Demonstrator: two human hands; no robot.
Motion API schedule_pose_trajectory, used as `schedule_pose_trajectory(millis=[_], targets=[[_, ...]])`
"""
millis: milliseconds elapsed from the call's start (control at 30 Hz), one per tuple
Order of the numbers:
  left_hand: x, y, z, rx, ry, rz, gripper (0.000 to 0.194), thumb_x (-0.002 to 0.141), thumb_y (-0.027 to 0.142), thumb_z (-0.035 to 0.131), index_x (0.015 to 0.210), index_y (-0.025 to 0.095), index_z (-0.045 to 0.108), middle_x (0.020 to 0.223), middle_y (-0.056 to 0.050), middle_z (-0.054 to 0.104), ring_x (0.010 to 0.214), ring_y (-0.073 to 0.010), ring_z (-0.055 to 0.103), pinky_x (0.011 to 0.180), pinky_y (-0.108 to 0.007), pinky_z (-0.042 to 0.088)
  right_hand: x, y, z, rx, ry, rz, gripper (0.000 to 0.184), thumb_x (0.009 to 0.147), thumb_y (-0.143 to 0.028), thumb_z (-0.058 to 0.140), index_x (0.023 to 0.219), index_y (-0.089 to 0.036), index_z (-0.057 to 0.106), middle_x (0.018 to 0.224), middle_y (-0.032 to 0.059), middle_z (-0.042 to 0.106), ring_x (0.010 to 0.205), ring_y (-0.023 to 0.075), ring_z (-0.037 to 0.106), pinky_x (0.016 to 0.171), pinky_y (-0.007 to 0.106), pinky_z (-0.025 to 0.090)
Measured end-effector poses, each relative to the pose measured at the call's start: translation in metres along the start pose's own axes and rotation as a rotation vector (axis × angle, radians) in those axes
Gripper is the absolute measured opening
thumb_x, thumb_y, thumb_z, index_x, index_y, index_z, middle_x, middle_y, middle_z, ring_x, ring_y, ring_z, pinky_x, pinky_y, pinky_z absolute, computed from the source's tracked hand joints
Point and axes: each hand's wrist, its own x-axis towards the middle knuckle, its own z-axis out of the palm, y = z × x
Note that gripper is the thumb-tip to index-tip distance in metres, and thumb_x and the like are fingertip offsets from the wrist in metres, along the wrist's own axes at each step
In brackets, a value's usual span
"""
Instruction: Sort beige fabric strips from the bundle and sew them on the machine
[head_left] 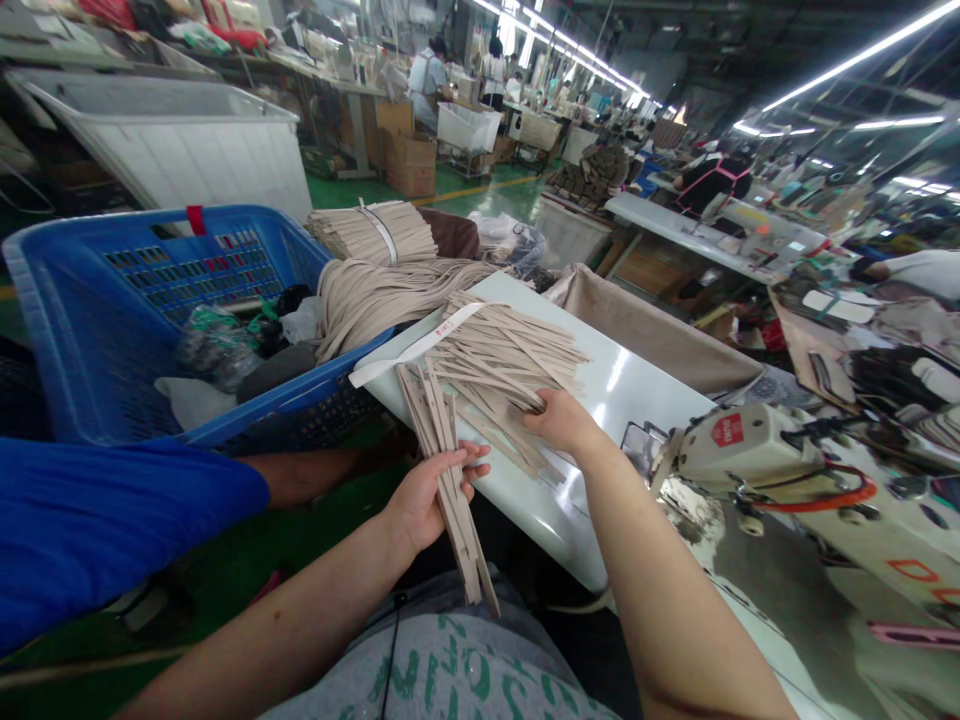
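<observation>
My left hand is closed around a bunch of narrow beige strips that slants down past the table's edge toward my lap. On the white table, my right hand has its fingers bent at the near side of a loose pile of beige strips; its fingertips pinch the ends of some strips. Across the left part of that pile lies a white paper band with red marks. Behind it, a long bundle of beige strips drapes from the table over the blue basket.
A sewing machine stands on the right of the white table. At left is a blue basket holding plastic bags, with a tied strip bundle beyond. A person's blue sleeve reaches in close to my left arm.
</observation>
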Motion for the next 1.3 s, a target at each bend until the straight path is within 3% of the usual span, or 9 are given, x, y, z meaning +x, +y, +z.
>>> schedule_pose_trajectory(millis=[233,367,533,767,933,1300], targets=[[0.0,0.0,0.0,0.001,0.002,-0.002,0.013,0.082,0.011,0.066,0.094,0.012,0.072,0.12,-0.013,0.069,0.088,-0.0178,0.07,0.052,-0.016,0.05,-0.009,-0.013,0.005,0.006,-0.048,0.048,0.022,0.088,-0.033,0.059,0.099,-0.019,0.072,0.087,0.006,0.075,0.08,0.019,0.067,0.065,0.025,0.041],[-0.001,0.001,0.002,-0.001,0.015,-0.003,0.012,0.083,0.01,0.065,0.093,0.012,0.072,0.121,-0.013,0.069,0.088,-0.0176,0.07,0.052,-0.016,0.05,-0.014,-0.018,0.015,0.0,-0.032,0.039,0.036,0.08,-0.043,0.071,0.107,-0.019,0.07,0.097,0.0079,0.076,0.086,0.0213,0.068,0.067,0.025,0.043],[-0.001,0.001,0.002,-0.002,0.022,-0.001,0.012,0.083,0.01,0.064,0.092,0.012,0.071,0.121,-0.014,0.069,0.087,-0.0178,0.069,0.052,-0.016,0.05,-0.013,-0.019,0.025,-0.12,-0.006,0.069,0.034,0.077,-0.032,0.068,0.106,-0.017,0.073,0.101,0.0131,0.076,0.091,0.0249,0.069,0.07,0.027,0.044],[-0.001,0.0,0.001,0.001,0.012,0.01,0.013,0.082,0.01,0.064,0.093,0.012,0.071,0.121,-0.014,0.069,0.087,-0.0178,0.07,0.053,-0.016,0.05,-0.009,-0.013,0.013,-0.024,-0.081,0.057,0.028,0.077,-0.036,0.065,0.096,-0.019,0.077,0.085,0.0067,0.075,0.079,0.0204,0.067,0.065,0.025,0.041],[-0.001,0.0,0.002,0.0,0.024,0.01,0.012,0.082,0.009,0.065,0.092,0.012,0.071,0.12,-0.014,0.069,0.086,-0.0172,0.07,0.052,-0.016,0.049,-0.011,-0.015,0.003,-0.071,-0.023,0.126,0.027,0.084,-0.04,0.059,0.095,-0.02,0.074,0.089,0.008,0.075,0.083,0.0209,0.067,0.062,0.025,0.039],[-0.002,0.001,0.002,0.003,0.031,0.001,0.012,0.084,0.01,0.063,0.093,0.012,0.071,0.118,-0.014,0.07,0.086,-0.017,0.07,0.052,-0.017,0.05,-0.013,-0.02,0.019,-0.109,-0.064,0.07,0.033,0.079,-0.036,0.069,0.107,-0.018,0.073,0.102,0.0123,0.076,0.092,0.0252,0.07,0.068,0.027,0.043]])
